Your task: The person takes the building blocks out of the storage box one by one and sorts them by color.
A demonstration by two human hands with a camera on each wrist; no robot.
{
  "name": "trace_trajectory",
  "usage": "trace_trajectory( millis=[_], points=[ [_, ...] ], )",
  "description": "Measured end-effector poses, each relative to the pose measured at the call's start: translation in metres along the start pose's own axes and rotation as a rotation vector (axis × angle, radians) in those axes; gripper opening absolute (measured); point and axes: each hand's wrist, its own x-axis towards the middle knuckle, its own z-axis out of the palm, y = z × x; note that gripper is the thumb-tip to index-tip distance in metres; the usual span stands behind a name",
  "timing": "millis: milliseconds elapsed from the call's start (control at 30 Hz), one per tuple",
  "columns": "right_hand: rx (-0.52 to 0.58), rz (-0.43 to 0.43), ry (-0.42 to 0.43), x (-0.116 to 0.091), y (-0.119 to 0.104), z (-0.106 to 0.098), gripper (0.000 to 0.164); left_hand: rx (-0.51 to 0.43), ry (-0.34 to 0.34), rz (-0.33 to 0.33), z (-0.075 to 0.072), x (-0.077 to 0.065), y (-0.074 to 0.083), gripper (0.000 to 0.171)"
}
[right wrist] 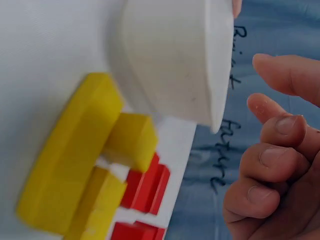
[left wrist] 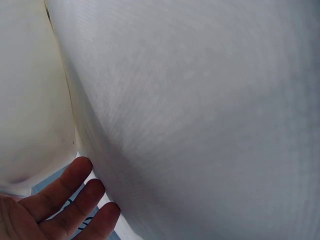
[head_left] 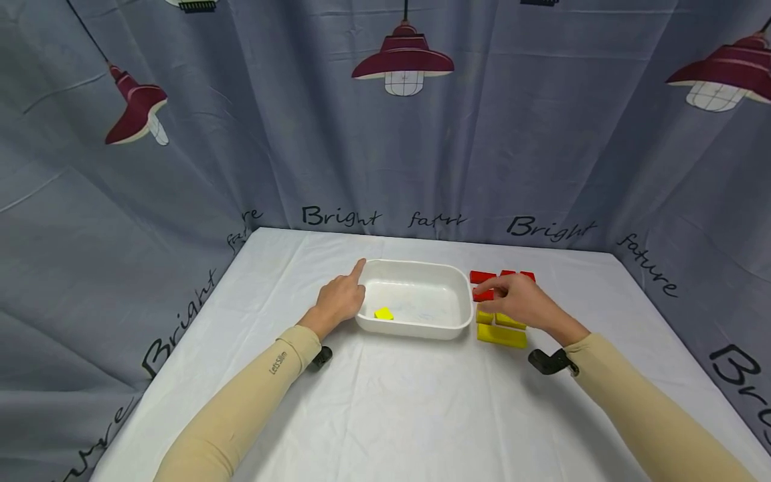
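Note:
A white rectangular basin [head_left: 415, 330] stands on the table with one yellow block [head_left: 383, 313] lying inside, near its front left. My left hand [head_left: 341, 298] is at the basin's left rim, index finger extended along it; whether the thumb hooks over the rim cannot be made out. Over the blocks right of the basin hovers my right hand [head_left: 519, 299], thumb and index finger apart with nothing between them, the other fingers bent. Beneath and around it lie yellow blocks [right wrist: 65, 160] and red blocks [right wrist: 146, 185], partly hidden by the hand in the head view.
A white cloth [head_left: 409, 415] covers the table. Grey-blue curtains [head_left: 289, 134] with printed lamps and lettering surround its back and sides. The basin's raised wall [right wrist: 170, 60] stands close beside the yellow blocks.

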Motion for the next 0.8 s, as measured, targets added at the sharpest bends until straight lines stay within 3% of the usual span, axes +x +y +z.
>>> trace_trajectory(
  millis=[300, 800],
  points=[
    [0.102, -0.052, -0.096, 0.026, -0.032, 0.003, 0.030, -0.001, 0.000, -0.005, 0.002, 0.002, -0.001, 0.062],
    [0.054, -0.139, -0.239, 0.069, -0.072, 0.020, 0.027, 0.002, 0.001, -0.009, 0.002, 0.003, -0.002, 0.062]
  ],
)
